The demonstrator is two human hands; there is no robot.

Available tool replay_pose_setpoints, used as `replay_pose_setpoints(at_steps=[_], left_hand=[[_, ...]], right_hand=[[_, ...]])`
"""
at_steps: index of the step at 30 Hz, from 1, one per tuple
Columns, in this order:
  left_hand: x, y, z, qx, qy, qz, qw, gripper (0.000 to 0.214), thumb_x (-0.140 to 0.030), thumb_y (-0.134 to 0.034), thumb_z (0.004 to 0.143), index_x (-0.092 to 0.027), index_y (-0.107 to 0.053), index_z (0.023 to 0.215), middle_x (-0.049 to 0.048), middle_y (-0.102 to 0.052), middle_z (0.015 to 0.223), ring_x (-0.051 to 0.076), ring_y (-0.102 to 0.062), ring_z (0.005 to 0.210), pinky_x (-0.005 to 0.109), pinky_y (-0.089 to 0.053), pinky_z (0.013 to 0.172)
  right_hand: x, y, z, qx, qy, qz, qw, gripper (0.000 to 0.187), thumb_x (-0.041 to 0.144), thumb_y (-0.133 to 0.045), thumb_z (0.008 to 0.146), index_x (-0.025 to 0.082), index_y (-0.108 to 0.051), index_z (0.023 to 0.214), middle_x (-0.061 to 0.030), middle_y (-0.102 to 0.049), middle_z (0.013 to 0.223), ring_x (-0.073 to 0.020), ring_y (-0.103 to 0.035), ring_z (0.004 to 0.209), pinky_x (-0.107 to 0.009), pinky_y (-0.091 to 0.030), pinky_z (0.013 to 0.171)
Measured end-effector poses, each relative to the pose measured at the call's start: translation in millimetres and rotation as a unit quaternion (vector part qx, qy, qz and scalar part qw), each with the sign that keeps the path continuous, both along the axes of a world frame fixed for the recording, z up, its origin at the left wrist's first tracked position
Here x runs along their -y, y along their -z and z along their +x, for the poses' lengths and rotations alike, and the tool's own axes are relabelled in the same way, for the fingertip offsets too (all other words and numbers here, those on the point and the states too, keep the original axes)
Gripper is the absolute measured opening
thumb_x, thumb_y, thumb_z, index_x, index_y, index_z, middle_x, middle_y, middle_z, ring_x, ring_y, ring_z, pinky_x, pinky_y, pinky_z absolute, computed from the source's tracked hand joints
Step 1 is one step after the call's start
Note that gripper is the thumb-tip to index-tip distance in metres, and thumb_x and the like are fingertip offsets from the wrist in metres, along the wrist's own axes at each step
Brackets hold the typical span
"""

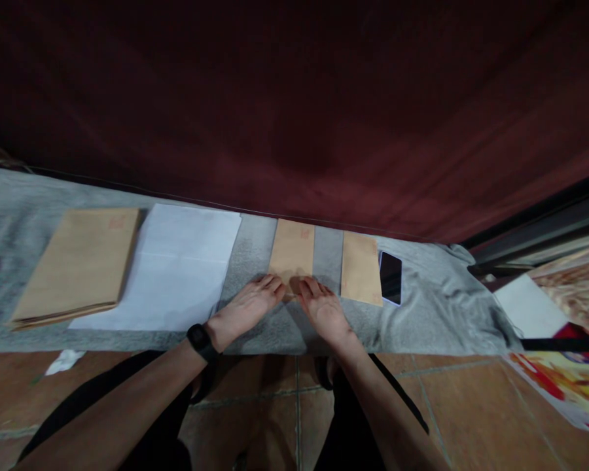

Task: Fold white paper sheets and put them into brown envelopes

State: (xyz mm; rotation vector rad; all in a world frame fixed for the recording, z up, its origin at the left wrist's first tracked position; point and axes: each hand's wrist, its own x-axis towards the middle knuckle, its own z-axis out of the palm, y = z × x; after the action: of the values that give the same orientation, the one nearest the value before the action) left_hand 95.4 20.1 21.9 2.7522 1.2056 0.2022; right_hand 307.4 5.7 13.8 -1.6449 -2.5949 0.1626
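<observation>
A narrow brown envelope (292, 252) lies on the grey cloth (422, 307) in front of me. My left hand (248, 305) and my right hand (324, 311) rest flat on the cloth, fingertips touching the envelope's near end. Neither hand grips anything. A black watch (201, 341) is on my left wrist. A second brown envelope (360, 268) lies just right of the first, with a dark phone (391, 278) beside it.
White sheets of paper (177, 268) lie left of my hands, and a stack of large brown envelopes (78, 261) further left. A dark red curtain (294, 111) hangs behind the cloth. Brown floor tiles (446, 405) are below; colourful printed material (564, 386) lies at the right.
</observation>
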Motion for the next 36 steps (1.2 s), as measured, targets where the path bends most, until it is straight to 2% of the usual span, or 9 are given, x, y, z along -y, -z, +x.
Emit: replay_pose_setpoints(at_steps=[4,7,11,18,25,30,33,36], left_hand=[[2,4.0,0,-0.006,0.001,0.002,1.0,0.037,-0.004,-0.044,0.091,-0.017,-0.06,0.121,0.0116,-0.064,0.127,0.024,-0.057,0.124,0.039,-0.046,0.101],[3,5.0,1,-0.002,0.006,0.014,1.0,0.034,-0.005,-0.043,0.092,-0.018,-0.06,0.118,0.0105,-0.065,0.125,0.023,-0.057,0.124,0.039,-0.043,0.106],[5,3.2,4,-0.024,0.015,0.034,0.999,0.031,-0.007,-0.041,0.094,-0.017,-0.059,0.117,0.0102,-0.065,0.123,0.024,-0.058,0.123,0.042,-0.041,0.108],[12,5.1,13,-0.03,-0.006,0.038,0.999,0.044,0.0,-0.036,0.09,-0.019,-0.058,0.124,0.0125,-0.062,0.134,0.024,-0.056,0.128,0.044,-0.045,0.106],[3,11.0,11,0.028,-0.046,0.006,0.999,0.027,-0.008,-0.043,0.094,-0.017,-0.062,0.112,0.0102,-0.066,0.117,0.025,-0.06,0.114,0.042,-0.047,0.101],[-4,20.1,12,0.089,-0.083,0.014,0.992,0.024,-0.013,-0.041,0.098,-0.018,-0.063,0.106,0.0083,-0.064,0.111,0.024,-0.057,0.108,0.041,-0.047,0.097],[-4,21.8,13,0.108,-0.098,0.006,0.989,0.024,-0.017,-0.039,0.1,-0.017,-0.063,0.105,0.0089,-0.063,0.109,0.024,-0.056,0.105,0.041,-0.048,0.095],[-2,21.7,15,0.082,-0.096,0.011,0.992,0.026,-0.015,-0.039,0.099,-0.016,-0.063,0.109,0.0108,-0.064,0.112,0.026,-0.057,0.107,0.043,-0.048,0.097]], right_hand=[[2,-1.3,0,0.003,0.003,-0.006,1.0,0.042,0.015,-0.045,0.1,0.02,-0.053,0.141,-0.0165,-0.058,0.141,-0.0279,-0.06,0.12,-0.044,-0.05,0.101],[5,-1.6,2,-0.002,0.002,0.002,1.0,0.042,0.028,-0.047,0.103,0.015,-0.051,0.143,-0.0177,-0.056,0.144,-0.0284,-0.057,0.125,-0.044,-0.049,0.104],[8,-1.3,8,-0.012,-0.036,0.009,0.999,0.053,0.04,-0.054,0.101,0.014,-0.048,0.146,-0.0174,-0.05,0.15,-0.0288,-0.053,0.131,-0.042,-0.048,0.106],[7,0.2,6,-0.018,-0.014,0.012,1.0,0.041,0.027,-0.048,0.103,0.02,-0.053,0.143,-0.0142,-0.054,0.147,-0.0255,-0.057,0.128,-0.041,-0.047,0.106],[1,6.3,5,-0.087,0.038,0.003,0.995,0.031,0.023,-0.044,0.104,0.023,-0.065,0.128,-0.0093,-0.065,0.132,-0.0213,-0.062,0.118,-0.038,-0.049,0.103],[-3,4.5,3,-0.088,0.071,0.004,0.994,0.025,0.024,-0.046,0.104,0.021,-0.067,0.117,-0.0093,-0.067,0.124,-0.0212,-0.064,0.112,-0.035,-0.05,0.101],[0,6.7,-1,-0.081,0.07,0.021,0.994,0.028,0.02,-0.044,0.103,0.018,-0.067,0.118,-0.0115,-0.068,0.125,-0.0232,-0.062,0.116,-0.039,-0.048,0.104],[9,15.7,-11,-0.104,0.037,0.044,0.993,0.037,0.017,-0.041,0.102,0.016,-0.062,0.132,-0.0123,-0.064,0.136,-0.0238,-0.057,0.127,-0.045,-0.041,0.115]])
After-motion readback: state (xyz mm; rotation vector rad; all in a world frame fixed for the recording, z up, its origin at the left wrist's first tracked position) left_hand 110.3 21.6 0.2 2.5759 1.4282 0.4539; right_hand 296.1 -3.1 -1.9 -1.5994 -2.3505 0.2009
